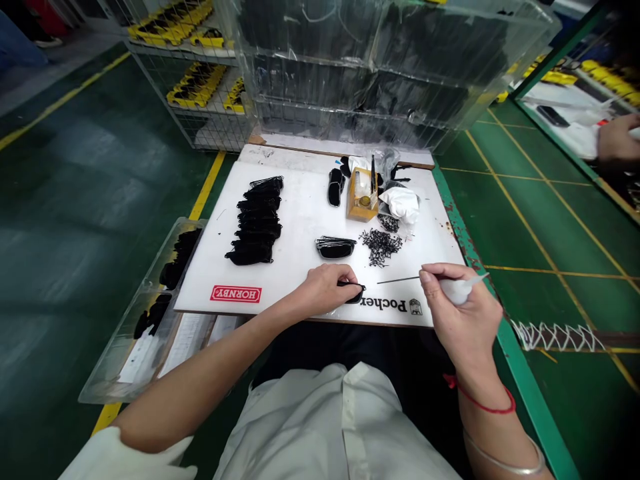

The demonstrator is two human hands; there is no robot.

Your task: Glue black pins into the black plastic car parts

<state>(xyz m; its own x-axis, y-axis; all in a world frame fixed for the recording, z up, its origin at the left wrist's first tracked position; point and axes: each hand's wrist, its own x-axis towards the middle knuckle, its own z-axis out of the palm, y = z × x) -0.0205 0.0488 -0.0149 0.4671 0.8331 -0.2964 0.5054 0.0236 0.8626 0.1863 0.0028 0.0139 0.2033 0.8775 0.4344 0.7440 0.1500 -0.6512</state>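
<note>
Near the front edge of the white board (300, 200), my left hand (330, 287) is closed on a small black part (357, 293), its fingers covering much of it. My right hand (463, 320), to the right, pinches a thin dark rod (397, 280) that points left toward the black part without touching it. The same hand also holds a white squeeze bottle (456, 291) with a pointed nozzle. Just beyond my hands lie a stack of black parts (335, 248) and a loose pile of tiny black pieces (383, 247).
A row of stacked black parts (256, 223) lies on the left. A wooden box (363, 197) with bottles and crumpled white material (401, 203) stand behind. Left are clear trays (107, 360); large clear bins (320, 87) stand at the back. Another person's hand (619, 140) shows far right.
</note>
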